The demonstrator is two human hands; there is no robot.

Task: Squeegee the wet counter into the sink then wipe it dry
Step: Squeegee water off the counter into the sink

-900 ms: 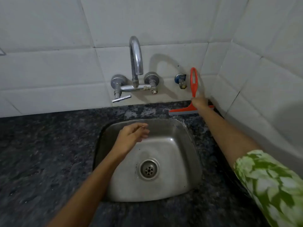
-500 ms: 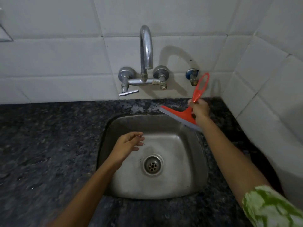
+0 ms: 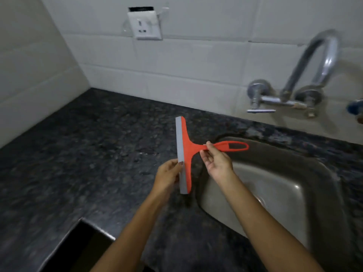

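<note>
Squeegee (image 3: 188, 152): you've got it in both hands, up over the counter just left of the sink. Red plastic T-shape, grey rubber blade (image 3: 180, 156) running roughly vertical in frame, blade edge facing left, handle pointing right toward the sink.
Right hand (image 3: 216, 161): pinching the handle neck w/ thumb + fingertips, other fingers loose, palm up-ish. Looped handle end sticks out past your fingers to the right.
Left hand (image 3: 169, 173): fingertips on the lower part of the blade, gripping its edge. Can't tell how firm.
Counter (image 3: 88, 154): dark speckled stone, spreads left + back to the tiled wall. Wetness hard to judge, frame blurry; a few small bright specks near the blade.
Sink (image 3: 294, 193): steel basin, right of the squeegee, your right forearm crosses over its left rim.
Tap (image 3: 318, 61): chrome gooseneck on the wall above the sink, lever valve to its left.
Socket (image 3: 144, 25): white wall outlet, top centre, above the counter.
Bottom left: dark square gap at the counter edge.
</note>
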